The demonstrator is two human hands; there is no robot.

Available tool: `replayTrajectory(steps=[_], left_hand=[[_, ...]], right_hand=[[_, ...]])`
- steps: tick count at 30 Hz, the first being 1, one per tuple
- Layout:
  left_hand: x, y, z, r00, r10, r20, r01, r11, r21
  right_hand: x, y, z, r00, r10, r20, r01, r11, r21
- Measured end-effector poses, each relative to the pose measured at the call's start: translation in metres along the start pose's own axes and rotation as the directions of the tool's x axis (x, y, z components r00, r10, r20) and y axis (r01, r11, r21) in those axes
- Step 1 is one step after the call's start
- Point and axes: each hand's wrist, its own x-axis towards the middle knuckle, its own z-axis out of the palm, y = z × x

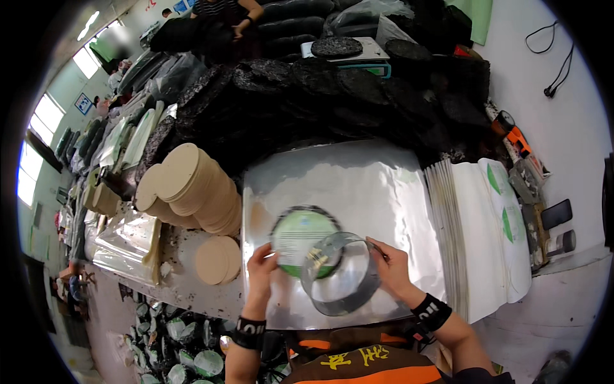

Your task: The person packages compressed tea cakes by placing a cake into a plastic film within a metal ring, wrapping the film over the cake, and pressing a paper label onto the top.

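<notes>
My right hand [393, 265] grips the rim of a wide, see-through ring [350, 303], which is tilted over the shiny metal sheet [403, 185]. Partly behind the ring lies a dark round cake [307, 210] of what looks like dried seaweed, topped by a round green and white printed label [297, 240]. At the cake's left edge, the thumb and fingers of my left hand [261, 265] are bent close together and seem to pinch it. The ring covers the lower right part of the label.
Tall stacks of tan discs [198, 182] stand left, with clear plastic bags [131, 249] beyond. Dark round cakes [320, 80] pile up behind, near a scale [371, 54]. White printed bags [480, 224] lie right. Below left are packed cakes [208, 363]. Another person [224, 19] stands far off.
</notes>
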Motion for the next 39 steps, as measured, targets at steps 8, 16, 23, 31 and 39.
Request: replayTrajectory(steps=[8, 16, 23, 31, 39], left_hand=[[-0.147, 0.117, -0.159, 0.864, 0.459, -0.204, -0.427, 0.456, -0.781], [-0.054, 0.005, -0.085, 0.580, -0.004, 0.815, -0.747, 0.396, 0.534], [-0.047, -0.002, -0.091, 0.602, 0.010, 0.798, -0.623, 0.631, 0.462], [-0.007, 0.042, -0.068, 0.840, 0.134, 0.525, -0.444, 0.725, 0.526], [-0.064, -0.002, -0.072, 0.721, 0.106, 0.685, -0.631, 0.507, 0.586]], right_hand=[[-0.022, 0.019, -0.031, 0.990, 0.112, 0.088, -0.105, 0.991, -0.081], [-0.046, -0.003, -0.034, 0.921, -0.263, 0.286, 0.364, 0.843, -0.396], [-0.053, 0.013, -0.038, 0.896, -0.188, 0.403, 0.329, 0.890, -0.316], [-0.071, -0.037, 0.036, 0.535, -0.398, 0.745, 0.603, 0.798, -0.007], [-0.021, 0.030, 0.027, 0.952, -0.187, 0.241, 0.267, 0.893, -0.362]])
